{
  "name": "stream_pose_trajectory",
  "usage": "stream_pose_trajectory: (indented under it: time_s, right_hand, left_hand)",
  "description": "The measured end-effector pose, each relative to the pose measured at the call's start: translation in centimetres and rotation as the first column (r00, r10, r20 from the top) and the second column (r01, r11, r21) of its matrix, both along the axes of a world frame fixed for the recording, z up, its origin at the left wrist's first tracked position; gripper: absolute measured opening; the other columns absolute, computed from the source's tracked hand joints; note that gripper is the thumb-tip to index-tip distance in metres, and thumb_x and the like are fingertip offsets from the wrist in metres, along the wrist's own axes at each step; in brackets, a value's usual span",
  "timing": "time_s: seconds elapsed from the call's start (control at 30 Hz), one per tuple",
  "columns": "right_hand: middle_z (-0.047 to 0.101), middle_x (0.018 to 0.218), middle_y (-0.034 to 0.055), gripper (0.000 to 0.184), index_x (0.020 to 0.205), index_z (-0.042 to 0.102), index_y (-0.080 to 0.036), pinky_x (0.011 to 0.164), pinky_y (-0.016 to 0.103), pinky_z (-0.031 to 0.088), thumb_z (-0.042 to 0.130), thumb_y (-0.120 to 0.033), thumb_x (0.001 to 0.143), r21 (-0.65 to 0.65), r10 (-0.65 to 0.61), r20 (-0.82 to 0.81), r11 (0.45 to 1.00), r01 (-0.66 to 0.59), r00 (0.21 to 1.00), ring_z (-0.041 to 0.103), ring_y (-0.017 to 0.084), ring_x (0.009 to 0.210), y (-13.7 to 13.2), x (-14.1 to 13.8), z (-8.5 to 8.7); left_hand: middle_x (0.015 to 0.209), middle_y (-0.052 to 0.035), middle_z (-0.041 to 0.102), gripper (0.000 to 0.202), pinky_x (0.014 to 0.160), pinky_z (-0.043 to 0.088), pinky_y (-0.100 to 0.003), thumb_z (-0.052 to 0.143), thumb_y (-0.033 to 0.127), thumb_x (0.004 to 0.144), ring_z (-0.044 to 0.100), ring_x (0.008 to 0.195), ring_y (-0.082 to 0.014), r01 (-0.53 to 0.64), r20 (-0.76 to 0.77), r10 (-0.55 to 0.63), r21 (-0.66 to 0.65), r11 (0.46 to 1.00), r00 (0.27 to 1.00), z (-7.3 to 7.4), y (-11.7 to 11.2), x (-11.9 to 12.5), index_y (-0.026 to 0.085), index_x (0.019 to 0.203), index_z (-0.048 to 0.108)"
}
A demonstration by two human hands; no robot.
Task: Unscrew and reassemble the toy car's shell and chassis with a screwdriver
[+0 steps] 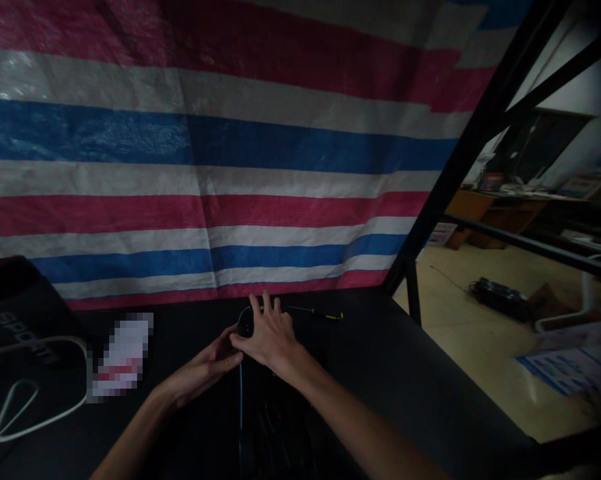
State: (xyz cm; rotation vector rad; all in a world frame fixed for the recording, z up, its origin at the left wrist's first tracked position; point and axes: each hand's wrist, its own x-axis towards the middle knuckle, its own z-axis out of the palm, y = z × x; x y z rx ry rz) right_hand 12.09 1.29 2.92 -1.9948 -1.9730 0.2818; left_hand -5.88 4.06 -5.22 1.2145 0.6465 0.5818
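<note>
Both my hands meet at the middle of a dark table (380,373). My right hand (267,337) rests over a small black rounded object (245,323), fingers loosely spread on top of it. My left hand (207,367) comes in from the lower left, its fingers curled and pinched under the right hand against the same object. A thin blue cable (241,400) runs from under the hands toward me. Dark equipment lies beneath my forearms; its details are lost in the gloom.
A yellow-handled screwdriver (320,313) lies just behind the hands. A white cable (40,393) loops across a black case (15,313) at left, next to a blurred white card (123,357). A striped tarp (205,153) hangs behind. A black metal frame (455,173) stands right, floor beyond.
</note>
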Motion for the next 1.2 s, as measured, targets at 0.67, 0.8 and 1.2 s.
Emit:
stream_pose_trajectory:
  time_s: [0.67, 0.8, 1.2]
  right_hand:
    - [0.041, 0.157, 0.0196, 0.081, 0.152, 0.042, -0.017, 0.107, 0.06, 0.04, 0.059, -0.063, 0.087, 0.043, 0.051, -0.02, 0.998, -0.05, 0.999, 0.04, 0.041, 0.141, -2.5, 1.2, 0.6]
    - [0.038, 0.161, 0.0147, 0.082, 0.154, 0.041, -0.023, 0.117, 0.06, 0.029, 0.063, -0.062, 0.084, 0.095, 0.201, -0.036, 0.976, -0.197, 0.979, 0.034, 0.038, 0.146, -5.7, 1.6, -0.3]
    - [0.063, 0.134, 0.008, 0.064, 0.139, 0.054, -0.027, 0.094, 0.046, 0.052, 0.071, -0.04, 0.078, 0.113, 0.234, -0.131, 0.969, -0.22, 0.963, 0.063, 0.031, 0.115, -6.9, 3.6, 2.8]
  left_hand:
    - [0.162, -0.0104, 0.039, 0.085, 0.116, 0.038, -0.056, 0.081, 0.032, 0.081, 0.047, 0.142, -0.0367, -0.055, 0.063, 0.059, -0.058, 0.997, 0.996, -0.5, -0.1, 0.5, 0.035, 0.154, 0.038]
    - [0.168, -0.0061, 0.029, 0.081, 0.116, 0.04, -0.051, 0.082, 0.034, 0.078, 0.034, 0.15, -0.0379, -0.077, 0.042, 0.078, -0.027, 0.997, 0.996, -0.2, -0.1, 0.6, 0.036, 0.149, 0.045]
    - [0.163, -0.0084, 0.035, 0.075, 0.109, 0.047, -0.049, 0.077, 0.037, 0.085, 0.04, 0.145, -0.0379, -0.09, 0.036, 0.089, 0.019, 0.996, 0.995, -0.3, -0.4, 1.3, 0.034, 0.149, 0.04]
